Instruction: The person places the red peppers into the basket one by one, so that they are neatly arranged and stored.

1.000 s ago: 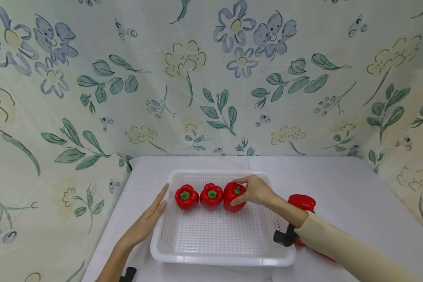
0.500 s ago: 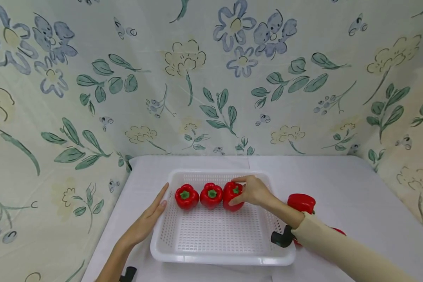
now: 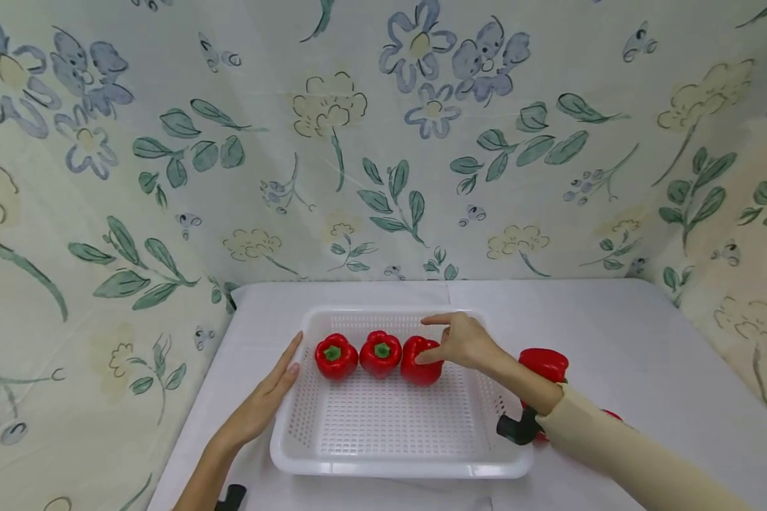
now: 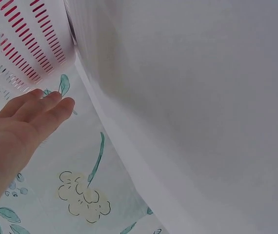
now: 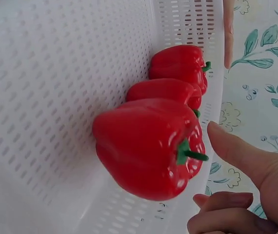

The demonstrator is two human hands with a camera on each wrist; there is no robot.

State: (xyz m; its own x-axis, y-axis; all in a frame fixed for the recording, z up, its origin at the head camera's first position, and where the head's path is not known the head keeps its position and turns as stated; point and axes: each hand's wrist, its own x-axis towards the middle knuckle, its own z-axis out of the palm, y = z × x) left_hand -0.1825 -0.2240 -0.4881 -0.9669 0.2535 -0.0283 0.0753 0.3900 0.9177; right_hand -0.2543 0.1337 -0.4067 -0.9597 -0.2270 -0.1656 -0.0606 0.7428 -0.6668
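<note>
A white perforated basket [image 3: 396, 468] sits on the white table, with three red bell peppers in a row near its back wall: left [image 3: 335, 357], middle [image 3: 380, 353], right [image 3: 422, 370]. My right hand [image 3: 431, 341] hovers at the right pepper with the index finger straight; the thumb lies at the pepper's side. In the right wrist view the fingers [image 5: 236, 151] stand just off that pepper [image 5: 148, 146], holding nothing. My left hand [image 3: 290, 362] lies flat against the basket's left wall, fingers straight [image 4: 36, 114].
Another red pepper [image 3: 543, 363] lies on the table right of the basket, and part of one more [image 3: 610, 415] shows behind my right sleeve. Flowered cloth walls close in the table at the back, left and right. A black wrist mount [image 3: 518, 428] hangs by the basket's right rim.
My right hand has let go of the third pepper; its index finger has lifted and straightened. The pepper rests in the row. The left hand has not moved.
</note>
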